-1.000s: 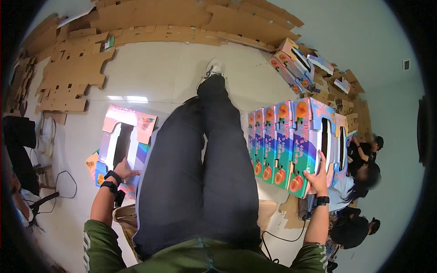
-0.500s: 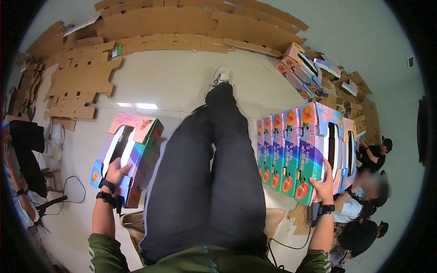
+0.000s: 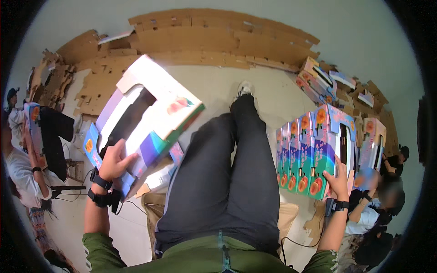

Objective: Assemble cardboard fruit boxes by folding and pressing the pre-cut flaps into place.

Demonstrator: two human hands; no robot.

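My left hand (image 3: pixel 114 164) is closed on the near edge of a colourful peach-printed carton (image 3: pixel 164 120), its thumb lying on top. The carton is lifted and tilted beside my left thigh, and its long dark opening shows. At my right side, my right hand (image 3: pixel 337 182) grips the edge of the end carton (image 3: pixel 320 152) in a row of matching upright cartons (image 3: pixel 293 157). The thumb lies on the printed face, the fingers by the slot. Wristbands with small devices sit on both wrists.
Flattened brown cardboard (image 3: pixel 209 38) lines the far wall. More cartons (image 3: pixel 314 79) stand at the far right. People sit at the right edge (image 3: pixel 391 195) and left edge (image 3: pixel 20 154). A thin cable (image 3: pixel 300 243) runs by my right leg.
My left hand has raised its carton off the floor, up toward me, and tilted it. The view has shifted, while my right hand stays on the end carton of the row.
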